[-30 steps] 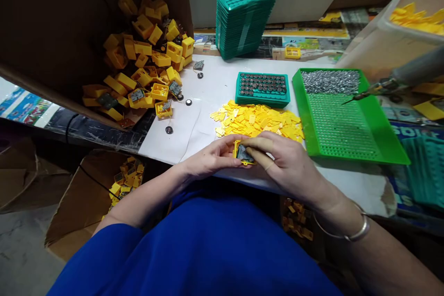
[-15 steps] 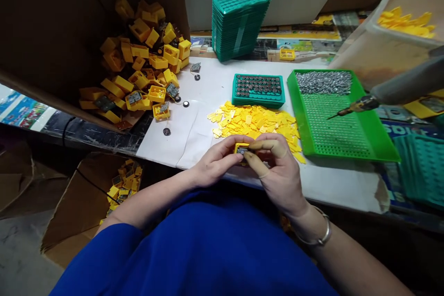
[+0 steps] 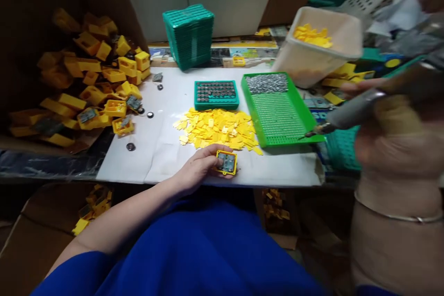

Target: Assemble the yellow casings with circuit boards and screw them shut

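Note:
My left hand (image 3: 204,166) is closed around a small yellow plastic housing (image 3: 227,163), its open side up and a grey-green circuit board showing inside. The thumb rests on the board. At the right, my right hand (image 3: 398,129), blurred by motion, is wrapped around the body of an electric screwdriver (image 3: 360,108). The bit points down and left, over the near right corner of a green tray (image 3: 284,122) with silver screws (image 3: 267,83) at its far end. Flat yellow pieces (image 3: 222,129) lie heaped just beyond my left hand.
A teal tray (image 3: 217,105) of round button cells stands behind the heap, and stacked teal trays (image 3: 190,37) stand farther back. At left, a cardboard box spills yellow housings (image 3: 114,74). A translucent bin (image 3: 322,62) of yellow parts stands back right. Small round discs (image 3: 131,146) lie on the white sheet.
My right hand has left the housing and moved right and up to take hold of the screwdriver. My left hand keeps the housing. The view has turned to the right.

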`<state>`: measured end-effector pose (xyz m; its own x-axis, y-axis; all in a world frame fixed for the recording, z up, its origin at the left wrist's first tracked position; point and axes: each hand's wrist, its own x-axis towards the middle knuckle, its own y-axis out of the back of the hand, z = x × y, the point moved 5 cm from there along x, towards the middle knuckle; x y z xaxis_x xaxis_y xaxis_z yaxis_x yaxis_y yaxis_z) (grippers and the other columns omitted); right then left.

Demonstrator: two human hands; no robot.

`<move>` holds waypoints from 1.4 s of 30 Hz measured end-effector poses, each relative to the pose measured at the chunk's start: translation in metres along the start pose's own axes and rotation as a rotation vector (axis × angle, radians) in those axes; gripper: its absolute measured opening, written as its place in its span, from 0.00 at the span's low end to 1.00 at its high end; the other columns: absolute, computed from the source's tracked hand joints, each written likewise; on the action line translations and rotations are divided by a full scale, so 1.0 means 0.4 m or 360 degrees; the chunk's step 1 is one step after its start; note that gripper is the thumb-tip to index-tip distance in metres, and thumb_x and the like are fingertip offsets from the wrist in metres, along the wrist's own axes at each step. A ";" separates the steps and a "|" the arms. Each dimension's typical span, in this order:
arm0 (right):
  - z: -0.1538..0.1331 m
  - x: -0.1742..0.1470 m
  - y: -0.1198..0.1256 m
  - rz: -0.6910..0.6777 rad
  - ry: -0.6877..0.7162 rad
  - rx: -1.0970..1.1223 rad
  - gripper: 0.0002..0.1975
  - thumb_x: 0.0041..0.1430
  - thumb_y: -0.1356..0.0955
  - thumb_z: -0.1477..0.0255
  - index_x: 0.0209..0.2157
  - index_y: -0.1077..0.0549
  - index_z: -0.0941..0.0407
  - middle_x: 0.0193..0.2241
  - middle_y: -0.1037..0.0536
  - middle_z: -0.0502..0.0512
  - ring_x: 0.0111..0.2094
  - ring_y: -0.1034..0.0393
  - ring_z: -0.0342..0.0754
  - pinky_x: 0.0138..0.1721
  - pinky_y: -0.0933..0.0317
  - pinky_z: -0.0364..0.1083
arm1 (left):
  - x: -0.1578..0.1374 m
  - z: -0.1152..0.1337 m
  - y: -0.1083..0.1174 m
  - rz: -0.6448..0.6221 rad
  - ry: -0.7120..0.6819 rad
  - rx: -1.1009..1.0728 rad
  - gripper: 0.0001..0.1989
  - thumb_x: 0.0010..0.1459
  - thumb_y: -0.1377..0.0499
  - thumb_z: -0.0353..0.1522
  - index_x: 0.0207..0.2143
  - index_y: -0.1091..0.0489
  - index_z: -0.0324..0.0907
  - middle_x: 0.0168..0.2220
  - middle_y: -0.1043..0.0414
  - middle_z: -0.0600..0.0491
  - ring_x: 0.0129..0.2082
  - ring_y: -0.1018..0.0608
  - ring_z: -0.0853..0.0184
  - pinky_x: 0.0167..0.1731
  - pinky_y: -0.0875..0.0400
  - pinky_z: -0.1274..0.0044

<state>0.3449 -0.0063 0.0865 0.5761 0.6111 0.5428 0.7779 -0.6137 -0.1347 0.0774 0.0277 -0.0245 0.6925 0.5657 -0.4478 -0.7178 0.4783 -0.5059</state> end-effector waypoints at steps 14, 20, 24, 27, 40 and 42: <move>0.099 0.015 0.005 0.0102 -0.0074 -0.0126 0.11 0.44 0.24 0.64 0.23 0.29 0.51 0.17 0.33 0.46 0.17 0.38 0.44 0.22 0.41 0.48 | 0.023 -0.009 -0.036 0.0013 0.0121 0.0063 0.19 0.48 0.37 0.32 0.45 0.30 0.39 0.35 0.24 0.51 0.34 0.23 0.65 0.39 0.27 0.71; 0.114 -0.003 0.012 0.0133 -0.0091 -0.0194 0.09 0.48 0.27 0.64 0.24 0.31 0.50 0.16 0.33 0.46 0.18 0.38 0.44 0.26 0.39 0.49 | 0.024 -0.010 -0.033 0.0014 0.0138 0.0071 0.19 0.48 0.37 0.32 0.45 0.30 0.38 0.36 0.23 0.50 0.34 0.22 0.65 0.40 0.27 0.71; 0.116 -0.011 0.021 0.0170 -0.0038 -0.0178 0.09 0.49 0.27 0.64 0.24 0.31 0.51 0.16 0.34 0.47 0.18 0.38 0.46 0.28 0.38 0.51 | 0.023 -0.010 -0.032 0.0016 0.0136 0.0074 0.20 0.49 0.37 0.32 0.46 0.30 0.38 0.36 0.23 0.49 0.34 0.22 0.65 0.40 0.27 0.70; 0.120 -0.014 0.020 0.0148 -0.0028 -0.0230 0.09 0.51 0.28 0.63 0.26 0.31 0.50 0.17 0.34 0.47 0.19 0.38 0.46 0.28 0.38 0.51 | 0.023 -0.011 -0.032 0.0009 0.0129 0.0069 0.20 0.49 0.37 0.32 0.46 0.31 0.38 0.36 0.24 0.49 0.35 0.22 0.63 0.40 0.27 0.70; 0.121 -0.028 0.015 0.0161 0.0067 -0.0270 0.12 0.54 0.28 0.59 0.28 0.32 0.48 0.18 0.33 0.46 0.18 0.39 0.46 0.27 0.40 0.52 | 0.022 -0.005 -0.039 0.0025 0.0109 0.0057 0.18 0.48 0.36 0.32 0.44 0.29 0.39 0.35 0.25 0.50 0.36 0.22 0.62 0.39 0.27 0.69; 0.121 -0.029 0.015 0.0192 0.0093 -0.0287 0.13 0.53 0.28 0.58 0.27 0.33 0.49 0.17 0.34 0.46 0.18 0.39 0.46 0.26 0.40 0.52 | 0.021 -0.005 -0.040 0.0018 0.0109 0.0050 0.18 0.48 0.36 0.32 0.43 0.29 0.39 0.34 0.25 0.50 0.36 0.23 0.63 0.39 0.27 0.70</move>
<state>0.3549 0.0071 0.0392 0.6425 0.5011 0.5797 0.6439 -0.7632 -0.0539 0.0948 0.0237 -0.0218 0.6867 0.5243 -0.5035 -0.7269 0.4934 -0.4776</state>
